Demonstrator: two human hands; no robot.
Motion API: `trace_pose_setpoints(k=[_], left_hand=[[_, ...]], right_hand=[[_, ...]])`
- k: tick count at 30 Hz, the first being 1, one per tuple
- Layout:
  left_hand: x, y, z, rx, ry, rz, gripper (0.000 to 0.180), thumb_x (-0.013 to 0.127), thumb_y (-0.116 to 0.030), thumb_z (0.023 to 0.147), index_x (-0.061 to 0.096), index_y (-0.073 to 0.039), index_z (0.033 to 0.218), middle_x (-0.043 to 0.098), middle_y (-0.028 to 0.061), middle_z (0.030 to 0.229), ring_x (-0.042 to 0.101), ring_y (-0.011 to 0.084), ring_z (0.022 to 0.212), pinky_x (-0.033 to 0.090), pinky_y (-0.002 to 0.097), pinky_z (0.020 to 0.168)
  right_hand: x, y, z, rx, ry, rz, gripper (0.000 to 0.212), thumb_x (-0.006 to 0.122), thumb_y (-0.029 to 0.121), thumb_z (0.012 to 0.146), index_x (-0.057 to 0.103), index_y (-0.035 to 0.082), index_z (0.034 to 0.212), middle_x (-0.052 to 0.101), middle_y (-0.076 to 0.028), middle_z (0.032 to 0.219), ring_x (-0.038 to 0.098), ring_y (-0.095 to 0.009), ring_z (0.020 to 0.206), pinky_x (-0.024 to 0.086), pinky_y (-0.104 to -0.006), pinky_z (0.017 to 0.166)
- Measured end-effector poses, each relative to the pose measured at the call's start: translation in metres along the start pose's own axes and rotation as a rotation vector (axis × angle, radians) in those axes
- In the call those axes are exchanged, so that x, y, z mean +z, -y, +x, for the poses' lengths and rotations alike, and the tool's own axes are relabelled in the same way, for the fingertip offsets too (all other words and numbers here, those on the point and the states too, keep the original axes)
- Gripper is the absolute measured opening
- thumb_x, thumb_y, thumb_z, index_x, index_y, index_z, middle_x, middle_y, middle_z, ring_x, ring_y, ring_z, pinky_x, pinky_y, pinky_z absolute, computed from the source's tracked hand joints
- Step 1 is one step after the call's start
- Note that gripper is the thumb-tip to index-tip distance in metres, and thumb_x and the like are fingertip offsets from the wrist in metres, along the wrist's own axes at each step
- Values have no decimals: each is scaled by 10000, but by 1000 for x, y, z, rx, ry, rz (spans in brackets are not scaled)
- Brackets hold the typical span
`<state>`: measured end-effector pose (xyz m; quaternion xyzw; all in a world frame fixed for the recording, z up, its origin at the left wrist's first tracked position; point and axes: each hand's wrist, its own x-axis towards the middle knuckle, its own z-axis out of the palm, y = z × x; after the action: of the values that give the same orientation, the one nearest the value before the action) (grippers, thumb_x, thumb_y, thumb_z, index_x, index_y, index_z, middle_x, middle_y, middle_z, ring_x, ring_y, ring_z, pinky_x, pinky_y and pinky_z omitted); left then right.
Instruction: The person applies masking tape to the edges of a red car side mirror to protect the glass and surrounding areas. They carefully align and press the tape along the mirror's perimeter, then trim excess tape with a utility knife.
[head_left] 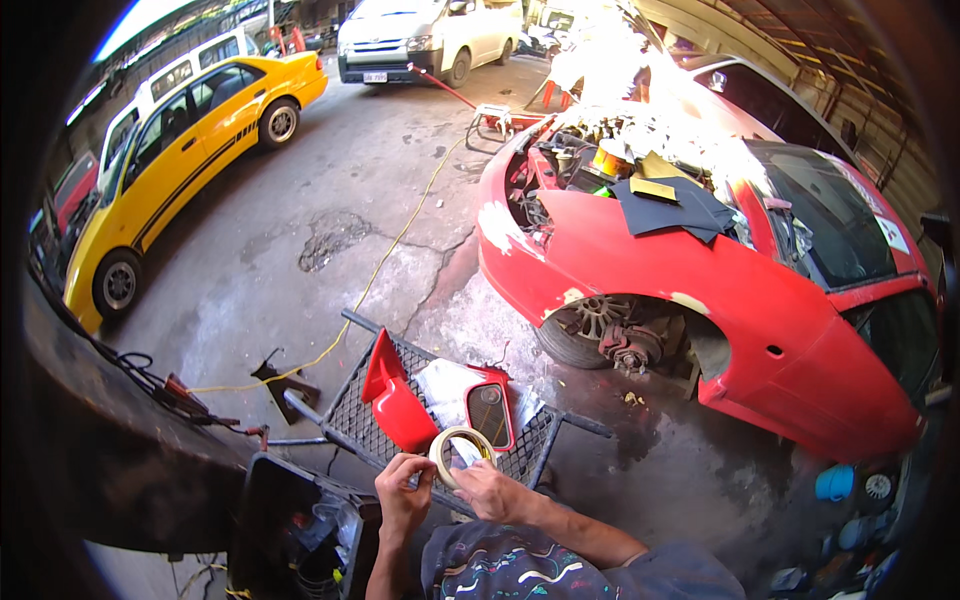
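Note:
My right hand grips a roll of cream masking tape from its right side, with the thumb at the ring's hole. At the roll's left edge, the fingers of my left hand are pinched together against the tape; whether a loose end is between them is too small to tell. Just beyond the roll, a red curved car part lies on a metal mesh stand. Beside it rests a red-rimmed side mirror, partly over a white sheet.
A red car with an exposed front wheel hub stands at right, dark sandpaper-like sheets on it. A black bin is at lower left. A yellow cord crosses the floor. A yellow car and white van are farther off.

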<state>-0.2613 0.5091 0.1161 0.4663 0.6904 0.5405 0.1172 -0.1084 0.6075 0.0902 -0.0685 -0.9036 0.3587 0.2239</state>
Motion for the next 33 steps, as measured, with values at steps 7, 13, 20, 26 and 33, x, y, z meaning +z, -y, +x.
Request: trace_pose_setpoints(k=[7,13,20,26,33], left_hand=[[2,17,6,63,204,9,88,649,76,739,604,20,792,606,123,754,610,219,669,480,312,624],[10,43,1,119,330,65,112,636,54,729,554,5,788,551,129,722,587,257,640,479,327,592],[31,83,-43,-399,446,-125,96,522,2,785,436,-2,828,450,157,706,460,321,609,410,374,576],[47,89,-74,-342,393,-124,49,473,-24,821,429,-7,832,445,115,715,431,225,610,389,344,576],[79,117,-93,-528,250,-205,138,489,-143,911,493,-22,844,500,43,662,466,108,603,392,280,554]], right_hand=[[11,-6,-7,77,101,-35,211,603,101,864,513,-33,1000,573,-192,750,589,-356,742,422,-439,719],[19,-4,-11,150,152,12,182,575,103,875,497,-26,979,584,-208,714,588,-405,697,431,-468,684],[18,-9,-22,359,193,-18,170,544,176,885,539,19,952,625,-227,804,617,-413,791,469,-502,705],[31,-40,-24,477,254,-115,174,564,154,878,548,5,966,626,-236,794,610,-430,797,471,-508,698],[23,-78,-37,305,253,-102,300,613,172,860,607,62,1139,668,-187,950,630,-384,900,496,-452,781]])
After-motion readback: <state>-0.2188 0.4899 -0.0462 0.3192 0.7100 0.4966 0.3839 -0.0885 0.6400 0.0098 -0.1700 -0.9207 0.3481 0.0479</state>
